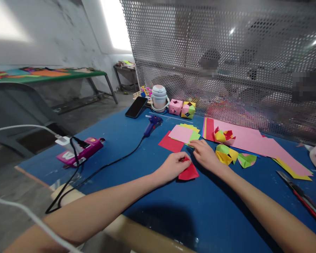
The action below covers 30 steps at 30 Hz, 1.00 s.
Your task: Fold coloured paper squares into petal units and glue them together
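On the blue tabletop, my left hand [172, 167] is closed, its thumb and fingers pinching the top of a small folded red paper piece [190, 172]. Just to the right, my right hand [204, 154] holds nothing that I can see. Its fingers point left and are apart, close to the lower edge of the stack of pink, green and yellow paper squares [181, 133]; whether they touch it I cannot tell. A flat red paper square [171, 142] lies partly under that stack. Beside my right wrist are folded yellow and green paper pieces [225, 154] and a green one [246, 160].
A blue glue gun [153, 124] trails its black cord to a purple power strip [91, 149]. Behind stand a phone [137, 107], a lidded flask [159, 99] and two paper cubes [175, 106]. Rightward are pink sheets [249, 140], a paper bowl shape [224, 135] and a cutter knife [302, 196].
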### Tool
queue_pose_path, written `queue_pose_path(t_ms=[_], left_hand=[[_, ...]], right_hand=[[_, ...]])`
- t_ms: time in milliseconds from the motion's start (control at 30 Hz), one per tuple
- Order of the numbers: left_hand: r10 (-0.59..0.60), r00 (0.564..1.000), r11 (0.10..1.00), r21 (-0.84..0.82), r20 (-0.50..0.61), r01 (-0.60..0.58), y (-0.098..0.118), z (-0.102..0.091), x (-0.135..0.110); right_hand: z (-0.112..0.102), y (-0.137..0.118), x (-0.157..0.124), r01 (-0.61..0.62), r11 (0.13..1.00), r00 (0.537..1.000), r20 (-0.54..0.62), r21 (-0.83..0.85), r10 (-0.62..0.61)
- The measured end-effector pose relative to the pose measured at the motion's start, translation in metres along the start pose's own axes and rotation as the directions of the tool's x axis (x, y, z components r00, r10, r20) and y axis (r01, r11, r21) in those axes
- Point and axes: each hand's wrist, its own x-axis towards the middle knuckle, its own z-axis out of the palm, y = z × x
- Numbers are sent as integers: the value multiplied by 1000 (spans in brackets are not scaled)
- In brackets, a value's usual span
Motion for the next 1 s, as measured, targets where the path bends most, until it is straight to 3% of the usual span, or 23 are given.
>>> queue_pose_path(t_ms=[200, 333, 433, 533, 633, 800, 1000], left_hand=[[-25, 1000, 998, -56, -4, 25, 3, -3, 0], [44, 985, 998, -40, -168, -51, 1, -14, 9], [81, 952, 997, 10, -295, -82, -4, -22, 16], [82, 935, 997, 38, -346, -73, -9, -25, 21], [75, 934, 997, 34, -349, -67, -11, -25, 22], [81, 963, 996, -8, -258, -86, -10, -23, 20], [78, 972, 996, 58, -223, -67, -9, -25, 18]], right_hand=[[17, 4, 23, -13, 999, 1000, 14, -46, 14], [12, -6, 17, -48, 999, 998, -33, 21, 49], [5, -20, 11, -93, 983, 993, -52, 161, 102], [3, -34, 7, -151, 915, 982, -50, 373, 182], [5, -38, 4, -159, 891, 975, -76, 425, 210], [7, -31, 0, -153, 914, 970, -121, 376, 212], [6, -28, -2, -136, 925, 972, -131, 356, 194]])
